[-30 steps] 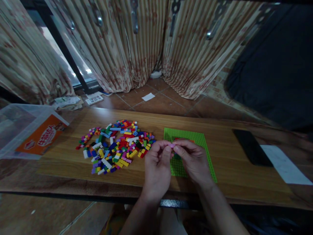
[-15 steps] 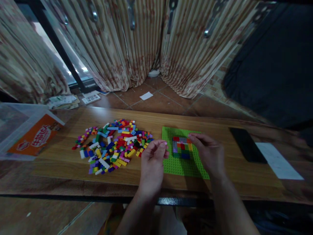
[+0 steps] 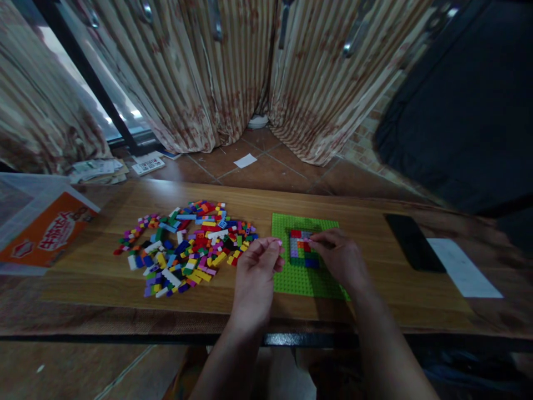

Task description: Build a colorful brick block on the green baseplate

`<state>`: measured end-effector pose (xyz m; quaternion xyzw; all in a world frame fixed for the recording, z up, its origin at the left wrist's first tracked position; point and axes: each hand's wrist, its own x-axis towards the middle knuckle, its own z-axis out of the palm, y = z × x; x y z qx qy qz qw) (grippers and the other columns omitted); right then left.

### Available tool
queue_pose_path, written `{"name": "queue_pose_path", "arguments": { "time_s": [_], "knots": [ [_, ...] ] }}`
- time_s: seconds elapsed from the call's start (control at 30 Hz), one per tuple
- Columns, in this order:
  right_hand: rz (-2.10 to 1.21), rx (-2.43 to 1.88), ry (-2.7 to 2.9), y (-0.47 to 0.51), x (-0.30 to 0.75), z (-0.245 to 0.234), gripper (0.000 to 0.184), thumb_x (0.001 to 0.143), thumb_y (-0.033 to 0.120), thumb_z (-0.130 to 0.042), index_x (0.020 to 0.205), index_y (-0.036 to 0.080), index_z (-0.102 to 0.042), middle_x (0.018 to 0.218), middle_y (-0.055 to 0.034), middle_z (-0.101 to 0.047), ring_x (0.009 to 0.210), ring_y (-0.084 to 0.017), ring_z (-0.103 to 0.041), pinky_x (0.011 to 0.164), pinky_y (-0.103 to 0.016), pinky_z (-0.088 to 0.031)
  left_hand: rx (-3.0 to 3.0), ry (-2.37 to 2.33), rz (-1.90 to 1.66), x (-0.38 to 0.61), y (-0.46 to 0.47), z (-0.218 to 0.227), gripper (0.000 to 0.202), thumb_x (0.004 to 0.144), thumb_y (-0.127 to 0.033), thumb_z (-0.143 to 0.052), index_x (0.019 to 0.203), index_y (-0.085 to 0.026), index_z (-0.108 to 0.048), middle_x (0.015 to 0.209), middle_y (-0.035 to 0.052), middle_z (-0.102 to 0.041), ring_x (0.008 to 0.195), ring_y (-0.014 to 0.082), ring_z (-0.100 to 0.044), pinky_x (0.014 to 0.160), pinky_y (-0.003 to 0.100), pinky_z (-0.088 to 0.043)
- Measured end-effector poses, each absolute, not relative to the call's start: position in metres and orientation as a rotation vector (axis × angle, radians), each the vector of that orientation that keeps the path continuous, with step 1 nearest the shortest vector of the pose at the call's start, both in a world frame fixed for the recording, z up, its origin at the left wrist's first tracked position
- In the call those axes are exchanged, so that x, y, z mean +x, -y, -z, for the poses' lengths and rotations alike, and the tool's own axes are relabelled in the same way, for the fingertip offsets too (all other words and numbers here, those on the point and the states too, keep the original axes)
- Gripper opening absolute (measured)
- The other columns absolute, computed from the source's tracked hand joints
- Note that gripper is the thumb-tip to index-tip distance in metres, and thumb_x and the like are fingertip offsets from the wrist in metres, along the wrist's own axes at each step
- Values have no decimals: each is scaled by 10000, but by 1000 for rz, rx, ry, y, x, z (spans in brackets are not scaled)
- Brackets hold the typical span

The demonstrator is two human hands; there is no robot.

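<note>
At lower centre, the thumb and finger of our left hand [image 3: 255, 273] pinch a pink brick [image 3: 280, 243]. Right of centre, the fingers of our right hand [image 3: 343, 258] bend almost closed at the coloured blocks [image 3: 300, 250] on the green board [image 3: 291, 283]; we cannot tell whether they grip anything. 1 second ago our 2 hands met; now they are apart. A wooden table [image 3: 425, 303] crosses the frame, with curtains [image 3: 237, 83] above

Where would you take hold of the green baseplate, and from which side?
Probably by the bare near rim of the green baseplate, coming low from the person's side. It lies flat on the wooden tabletop, so its thin edge seems the likeliest hold; the built bricks sit back from that edge.
</note>
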<state>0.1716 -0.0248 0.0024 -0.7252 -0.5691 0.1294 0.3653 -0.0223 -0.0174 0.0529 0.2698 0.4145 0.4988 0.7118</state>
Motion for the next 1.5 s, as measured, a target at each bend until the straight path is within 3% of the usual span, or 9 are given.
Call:
{"name": "queue_pose_path", "arguments": {
  "time_s": [0.7, 1.07, 1.5],
  "knots": [
    [-332, -1904, 1357, 22, 180, -2, 304, 773, 492, -630, 798, 203, -723, 820, -57, -675, 674, -181, -567, 660, -340, -460, 607, -922, -1086, -24, 18, -53, 176, 733, -320, -715, 770, -162, -648, 728, -19, -606, 601, 62, -505, 602, 208, -382],
    [-381, -1994, 1234, 17, 177, 4, 331, 731, 471, -662, 871, 180, -731, 890, -92, -711, 817, -231, -632, 769, -388, -471, 611, -906, -1080, -23, 18, -51, 154, 740, -290, -709, 792, -155, -656, 727, -11, -618, 603, 62, -513, 597, 201, -382],
    [-551, -1959, 1122, 13, 178, 6, 416, 632, 509, -752, 882, 177, -731, 851, -79, -730, 787, -237, -657, 737, -375, -488, 615, -914, -1069, -25, 19, -52, 135, 757, -270, -699, 803, -151, -657, 731, -17, -619, 604, 55, -517, 594, 191, -383]
  ]
}}
